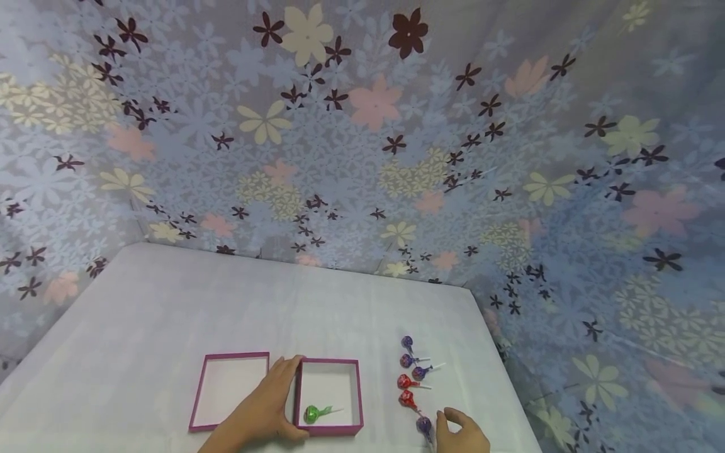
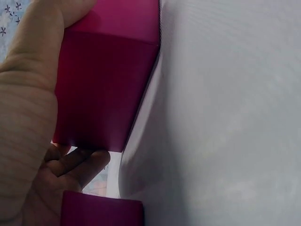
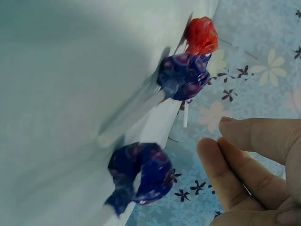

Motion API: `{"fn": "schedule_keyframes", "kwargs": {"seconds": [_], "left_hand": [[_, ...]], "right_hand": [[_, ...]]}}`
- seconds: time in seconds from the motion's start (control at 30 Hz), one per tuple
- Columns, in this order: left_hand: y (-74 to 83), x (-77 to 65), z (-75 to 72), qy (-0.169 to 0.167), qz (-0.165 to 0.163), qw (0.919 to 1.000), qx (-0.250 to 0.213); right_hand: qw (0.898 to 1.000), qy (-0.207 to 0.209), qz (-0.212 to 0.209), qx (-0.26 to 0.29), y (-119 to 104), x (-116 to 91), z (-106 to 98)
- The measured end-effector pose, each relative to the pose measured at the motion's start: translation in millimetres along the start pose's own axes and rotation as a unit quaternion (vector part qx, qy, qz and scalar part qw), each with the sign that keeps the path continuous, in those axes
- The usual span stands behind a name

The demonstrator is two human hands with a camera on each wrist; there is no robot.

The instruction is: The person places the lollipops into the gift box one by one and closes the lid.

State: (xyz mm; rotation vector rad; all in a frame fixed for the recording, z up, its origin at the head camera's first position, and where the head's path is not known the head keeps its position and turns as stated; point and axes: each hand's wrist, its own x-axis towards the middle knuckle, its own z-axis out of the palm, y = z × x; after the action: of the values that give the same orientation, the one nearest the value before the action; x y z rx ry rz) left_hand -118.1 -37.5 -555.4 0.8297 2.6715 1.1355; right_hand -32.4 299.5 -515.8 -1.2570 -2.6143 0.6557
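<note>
My left hand (image 1: pixel 270 402) grips the left side of a magenta-rimmed box (image 1: pixel 328 431), thumb at the near corner and fingers at the far one. Inside the box lies one green-wrapped lollipop (image 1: pixel 311 414). In the left wrist view the box's magenta wall (image 2: pixel 101 89) fills the span between thumb and fingers. My right hand (image 1: pixel 461 434) hovers just right of a purple-wrapped lollipop (image 1: pixel 423 425), thumb and fingers slightly apart with nothing between them. The right wrist view has two purple lollipops (image 3: pixel 141 172) beside the hand and a red one (image 3: pixel 202 36) farther off.
Left of the box lies a shallow magenta-edged tray or lid (image 1: pixel 232 390), partly behind my left forearm. Up the table's right side runs a loose column of red lollipops (image 1: pixel 406 398) and purple lollipops (image 1: pixel 407 343). Flowered cloth (image 1: pixel 362 157) hangs around the white-covered table (image 1: pixel 283 302).
</note>
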Motion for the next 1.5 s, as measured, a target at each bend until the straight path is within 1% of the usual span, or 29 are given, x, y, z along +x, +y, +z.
{"fn": "schedule_keyframes", "kwargs": {"seconds": [0.2, 0.3, 0.4, 0.53, 0.67, 0.77, 0.9, 1.07, 1.2, 1.33, 1.4, 1.5], "left_hand": [[2.1, -1.0, 0.1, -0.009, -0.006, 0.9999, -0.007], [2.6, -0.4, -0.5, -0.012, -0.012, 0.9998, -0.013], [2.3, -0.3, -0.7, -0.014, -0.02, 0.9996, -0.015], [2.1, -0.8, -0.8, -0.012, -0.023, 0.9995, -0.015], [2.6, 0.1, -1.2, -0.01, -0.019, 0.9997, -0.015], [3.6, 0.0, -2.5, -0.006, -0.019, 0.9997, -0.015], [5.0, -0.5, -4.4, -0.003, -0.02, 0.9996, -0.018], [4.7, 0.2, -4.2, -0.013, -0.02, 0.9996, -0.017], [3.8, 0.0, -3.0, -0.009, -0.011, 0.9998, -0.014], [3.1, -0.3, -1.9, -0.011, -0.006, 0.9999, -0.012], [2.5, -0.2, -1.4, -0.013, -0.012, 0.9998, -0.013], [0.4, 0.0, -0.1, -0.014, -0.021, 0.9996, -0.012]], "right_hand": [[0.999, -0.035, 0.03, -0.028, 5.9, 2.8, -1.0], [0.998, -0.036, 0.042, -0.036, 7.1, 3.8, -0.8], [0.998, -0.038, 0.043, -0.032, 10.6, 6.1, -2.1], [0.999, -0.042, 0.021, -0.028, 19.3, 10.5, -5.7], [0.998, -0.048, -0.008, -0.034, 29.3, 15.8, -7.2], [0.997, -0.062, -0.012, -0.039, 33.6, 19.9, -6.4], [0.995, -0.081, 0.006, -0.052, 35.4, 23.3, -4.0], [0.993, -0.084, 0.045, -0.075, 35.8, 23.8, 1.5], [0.991, -0.082, 0.067, -0.079, 36.3, 25.0, 6.0], [0.992, -0.074, 0.08, -0.069, 38.9, 24.6, 9.4], [0.991, -0.075, 0.087, -0.064, 41.4, 24.5, 11.4], [0.991, -0.086, 0.085, -0.062, 48.0, 25.9, 16.0]]}}
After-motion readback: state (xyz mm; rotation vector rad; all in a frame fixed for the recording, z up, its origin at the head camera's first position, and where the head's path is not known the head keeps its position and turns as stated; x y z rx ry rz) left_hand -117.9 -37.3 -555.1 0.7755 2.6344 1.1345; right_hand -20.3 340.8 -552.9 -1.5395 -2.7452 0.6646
